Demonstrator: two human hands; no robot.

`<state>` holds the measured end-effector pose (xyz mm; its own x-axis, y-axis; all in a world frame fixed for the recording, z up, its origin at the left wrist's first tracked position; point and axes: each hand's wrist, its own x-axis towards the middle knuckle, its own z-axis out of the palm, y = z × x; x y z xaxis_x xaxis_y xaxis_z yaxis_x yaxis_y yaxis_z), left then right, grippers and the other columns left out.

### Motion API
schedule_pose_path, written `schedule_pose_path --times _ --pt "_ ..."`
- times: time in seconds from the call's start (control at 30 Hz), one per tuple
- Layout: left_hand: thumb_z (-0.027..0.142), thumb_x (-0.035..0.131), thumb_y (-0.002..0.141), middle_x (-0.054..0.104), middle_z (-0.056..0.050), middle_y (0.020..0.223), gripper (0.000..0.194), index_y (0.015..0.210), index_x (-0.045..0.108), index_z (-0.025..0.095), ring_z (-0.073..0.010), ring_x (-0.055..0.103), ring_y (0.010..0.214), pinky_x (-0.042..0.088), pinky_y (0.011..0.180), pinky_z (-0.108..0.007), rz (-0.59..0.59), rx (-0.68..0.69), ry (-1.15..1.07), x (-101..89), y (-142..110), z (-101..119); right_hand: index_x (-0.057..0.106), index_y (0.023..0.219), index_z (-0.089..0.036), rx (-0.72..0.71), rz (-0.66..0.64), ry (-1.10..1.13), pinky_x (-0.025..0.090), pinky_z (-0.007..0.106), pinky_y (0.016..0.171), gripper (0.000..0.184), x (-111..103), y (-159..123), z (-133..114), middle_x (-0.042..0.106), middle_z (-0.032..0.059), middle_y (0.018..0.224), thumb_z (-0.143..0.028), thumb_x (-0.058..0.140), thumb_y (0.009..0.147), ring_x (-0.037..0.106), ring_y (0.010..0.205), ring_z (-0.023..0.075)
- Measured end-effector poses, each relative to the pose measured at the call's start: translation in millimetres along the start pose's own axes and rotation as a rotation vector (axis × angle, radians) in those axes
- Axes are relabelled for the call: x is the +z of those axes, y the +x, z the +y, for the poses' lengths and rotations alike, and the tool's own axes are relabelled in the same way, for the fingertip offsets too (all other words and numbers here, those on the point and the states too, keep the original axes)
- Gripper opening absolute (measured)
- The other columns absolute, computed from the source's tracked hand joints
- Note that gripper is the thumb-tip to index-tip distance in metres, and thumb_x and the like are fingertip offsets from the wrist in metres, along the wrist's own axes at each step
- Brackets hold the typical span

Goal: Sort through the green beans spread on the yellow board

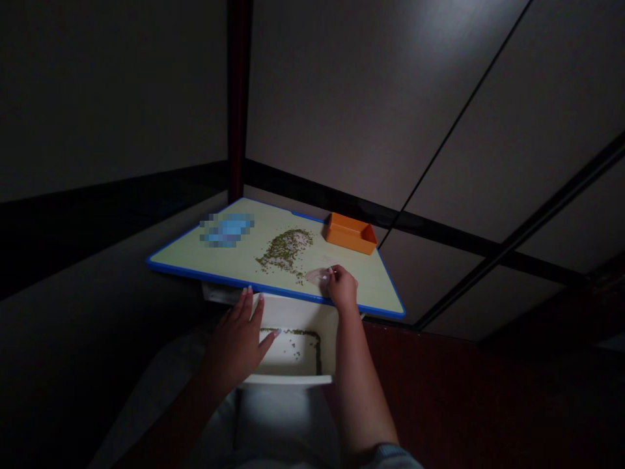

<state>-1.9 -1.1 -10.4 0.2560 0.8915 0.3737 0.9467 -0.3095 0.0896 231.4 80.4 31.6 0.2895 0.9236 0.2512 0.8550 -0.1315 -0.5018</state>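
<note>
My right hand (342, 286) is closed in a pinch on a clear, fan-shaped plastic piece (318, 277), which is held low over the pale tabletop (229, 264). Just beyond its left edge, small green beans (286, 249) lie in a loose patch. A white bin (293, 380) sits below the table's near edge, with some of the same beans along its inner edges and a few on its floor. My left hand (239, 345) holds the bin's left wall, fingers stretched along the rim and thumb inside. My right forearm covers part of the bin's right side.
An orange open box (350, 234) stands at the table's back right corner. A blurred blue patch (227, 230) is at the left of the tabletop. The blue table edge (234, 281) runs above the bin. Pale panels (415, 117) rise behind the table.
</note>
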Motion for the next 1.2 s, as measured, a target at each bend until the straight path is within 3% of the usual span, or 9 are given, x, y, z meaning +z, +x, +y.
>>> schedule_pose_path --times 0.83,1.2 --pt "0.048 0.044 0.084 0.033 -0.025 0.149 0.068 0.135 0.045 0.004 -0.0341 0.027 0.142 0.039 0.107 -0.046 -0.06 -0.008 -0.001 -3.9 0.8 1.5 0.066 0.095 -0.026 -0.004 -0.017 -0.011 0.036 0.029 0.079 0.024 -1.1 -1.9 -0.4 0.071 0.0026 0.089 -0.029 0.042 0.092 0.061 0.088 0.0187" --pt "0.048 0.043 0.084 0.035 -0.025 0.149 0.066 0.134 0.047 0.005 -0.0336 0.03 0.141 0.039 0.106 -0.045 -0.021 -0.003 0.002 -2.0 -0.1 1.6 0.066 0.1 -0.027 -0.051 -0.04 -0.001 0.036 0.027 0.075 0.025 4.6 2.1 -2.1 0.071 0.0014 0.092 -0.033 0.042 0.094 0.06 0.086 0.0172"
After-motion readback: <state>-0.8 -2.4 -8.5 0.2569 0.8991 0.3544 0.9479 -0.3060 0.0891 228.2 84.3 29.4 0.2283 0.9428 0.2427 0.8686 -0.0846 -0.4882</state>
